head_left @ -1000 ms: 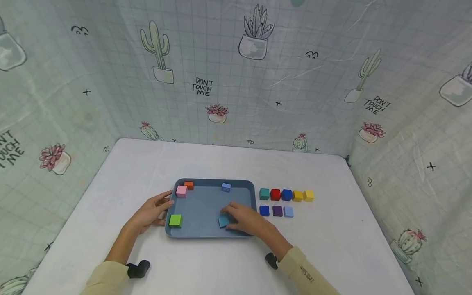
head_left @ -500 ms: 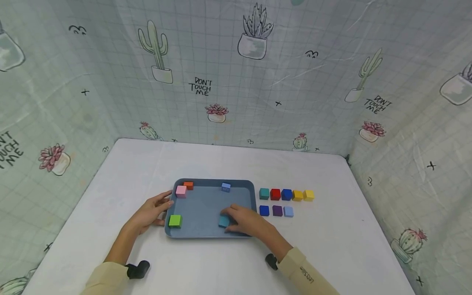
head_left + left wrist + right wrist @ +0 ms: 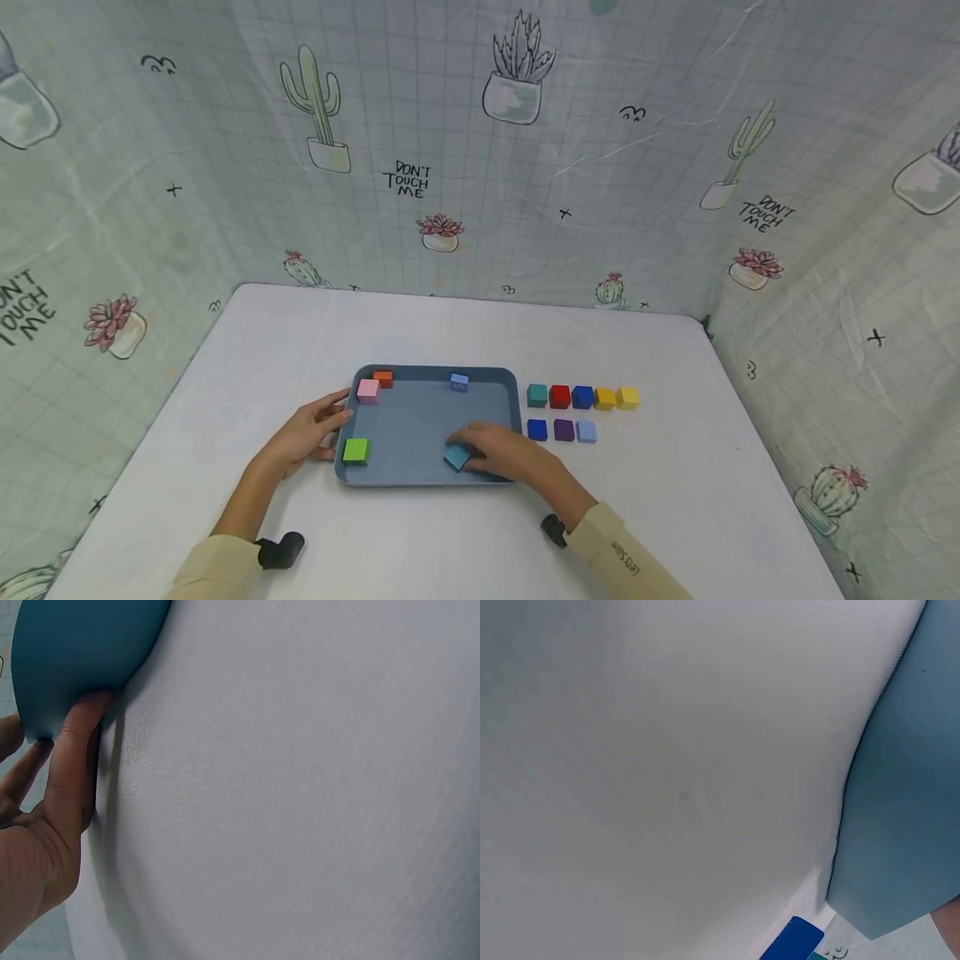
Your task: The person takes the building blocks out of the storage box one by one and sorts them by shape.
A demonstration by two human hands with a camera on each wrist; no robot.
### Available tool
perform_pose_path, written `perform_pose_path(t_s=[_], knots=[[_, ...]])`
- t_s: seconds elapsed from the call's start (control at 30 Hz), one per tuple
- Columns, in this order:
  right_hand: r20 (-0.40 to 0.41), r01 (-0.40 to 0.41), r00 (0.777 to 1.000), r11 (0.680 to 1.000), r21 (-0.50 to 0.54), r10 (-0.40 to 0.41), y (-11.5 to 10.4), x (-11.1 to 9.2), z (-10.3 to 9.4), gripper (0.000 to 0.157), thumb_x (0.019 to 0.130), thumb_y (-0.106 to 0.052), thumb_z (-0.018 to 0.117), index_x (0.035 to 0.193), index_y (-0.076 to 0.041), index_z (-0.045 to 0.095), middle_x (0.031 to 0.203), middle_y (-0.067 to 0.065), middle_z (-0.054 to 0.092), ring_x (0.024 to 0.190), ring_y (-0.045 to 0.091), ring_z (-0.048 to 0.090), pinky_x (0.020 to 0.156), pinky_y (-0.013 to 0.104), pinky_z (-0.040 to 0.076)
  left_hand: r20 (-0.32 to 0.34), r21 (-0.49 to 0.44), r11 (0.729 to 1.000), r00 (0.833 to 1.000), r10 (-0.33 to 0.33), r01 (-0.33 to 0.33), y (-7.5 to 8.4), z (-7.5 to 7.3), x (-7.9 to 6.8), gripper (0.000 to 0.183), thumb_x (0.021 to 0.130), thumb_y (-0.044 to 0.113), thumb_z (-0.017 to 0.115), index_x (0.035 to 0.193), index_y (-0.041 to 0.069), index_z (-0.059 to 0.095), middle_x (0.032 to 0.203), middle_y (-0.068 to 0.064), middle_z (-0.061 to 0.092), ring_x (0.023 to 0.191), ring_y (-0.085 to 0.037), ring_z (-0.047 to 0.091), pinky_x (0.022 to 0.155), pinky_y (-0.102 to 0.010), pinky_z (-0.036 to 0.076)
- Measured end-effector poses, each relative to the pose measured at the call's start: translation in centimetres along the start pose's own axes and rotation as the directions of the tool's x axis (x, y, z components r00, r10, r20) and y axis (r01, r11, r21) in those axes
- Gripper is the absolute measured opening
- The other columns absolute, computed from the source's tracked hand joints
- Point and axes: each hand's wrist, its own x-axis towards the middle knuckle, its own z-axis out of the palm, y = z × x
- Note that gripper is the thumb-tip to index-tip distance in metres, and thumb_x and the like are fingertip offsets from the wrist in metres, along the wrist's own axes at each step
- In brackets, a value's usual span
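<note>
A blue-grey tray (image 3: 408, 427) lies on the white table. My right hand (image 3: 504, 450) reaches over its right side and pinches a light blue block (image 3: 456, 457) between thumb and fingers, the block turned at an angle. At the tray's left edge, my left hand (image 3: 303, 431) touches the outer wall with spread fingers; in the left wrist view, a straight finger (image 3: 67, 750) presses on that wall. Also in the tray are a green block (image 3: 356, 452), a pink block (image 3: 368, 392), an orange block (image 3: 383, 379) and a small blue block (image 3: 459, 382).
Right of the tray, two rows of blocks stand on the table: a teal block (image 3: 537, 395), a red block (image 3: 559, 397) and several others behind, and a purple block (image 3: 564, 430) between two blue ones in front. A cactus-print cloth (image 3: 480, 167) hangs around the table.
The light blue block has turned under my right fingers and shifted slightly toward the tray's near edge. My left hand stays at the tray's left edge.
</note>
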Motion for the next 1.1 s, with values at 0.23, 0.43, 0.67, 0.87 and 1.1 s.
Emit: perform_pose_path(t_s=[0.23, 0.43, 0.67, 0.87, 1.1], knots=[[-0.003, 0.023, 1.0, 0.999, 0.025, -0.023, 0.2, -0.1, 0.1, 0.035, 0.088, -0.023, 0.068, 0.122, -0.019, 0.061, 0.101, -0.009, 0.058, 0.088, 0.001, 0.052, 0.081, 0.015, 0.045, -0.012, -0.009, 1.0, 1.0, -0.009, 0.009, -0.3, 0.4, -0.4, 0.065, 0.095, 0.029, 0.057, 0.149, 0.011, 0.026, 0.137, -0.024, 0.036, 0.101, -0.029, 0.049, 0.062, -0.033, 0.055], [-0.009, -0.007, 1.0, 0.999, 0.052, 0.007, 0.2, -0.6, 0.0, 0.035, 0.088, -0.024, 0.068, 0.121, -0.018, 0.061, 0.098, -0.011, 0.058, 0.086, 0.001, 0.052, 0.079, 0.015, 0.046, -0.009, -0.012, 1.0, 1.0, -0.016, 0.016, -0.6, 0.7, -0.6, 0.065, 0.095, 0.029, 0.058, 0.149, 0.01, 0.027, 0.137, -0.025, 0.035, 0.101, -0.029, 0.05, 0.061, -0.033, 0.054], [-0.059, -0.033, 0.998, 0.998, 0.054, 0.036, 0.6, -1.1, -0.7, 0.037, 0.086, -0.027, 0.069, 0.121, -0.017, 0.062, 0.089, -0.013, 0.054, 0.08, 0.003, 0.05, 0.072, 0.014, 0.046, -0.012, -0.006, 1.0, 1.0, 0.001, -0.001, -0.3, 0.5, -0.5, 0.063, 0.095, 0.027, 0.057, 0.149, 0.011, 0.027, 0.136, -0.024, 0.037, 0.1, -0.029, 0.05, 0.061, -0.033, 0.055], [-0.106, -0.007, 0.994, 0.999, 0.051, 0.012, 0.9, -2.0, -0.9, 0.036, 0.086, -0.026, 0.069, 0.12, -0.016, 0.062, 0.087, -0.012, 0.052, 0.079, 0.003, 0.048, 0.069, 0.013, 0.045, -0.005, -0.009, 1.0, 1.0, 0.007, -0.007, -0.2, 0.5, -0.4, 0.063, 0.096, 0.027, 0.057, 0.149, 0.011, 0.027, 0.135, -0.024, 0.038, 0.101, -0.029, 0.05, 0.061, -0.033, 0.055], [-0.137, -0.048, 0.989, 0.997, 0.059, 0.055, 1.3, -3.2, -1.8, 0.04, 0.084, -0.025, 0.071, 0.122, -0.016, 0.061, 0.093, -0.011, 0.058, 0.083, 0.003, 0.052, 0.075, 0.016, 0.047, 0.002, 0.003, 1.0, 1.0, 0.022, -0.022, 0.0, 0.4, -0.4, 0.063, 0.096, 0.026, 0.055, 0.149, 0.01, 0.025, 0.135, -0.025, 0.038, 0.101, -0.029, 0.05, 0.061, -0.033, 0.055]])
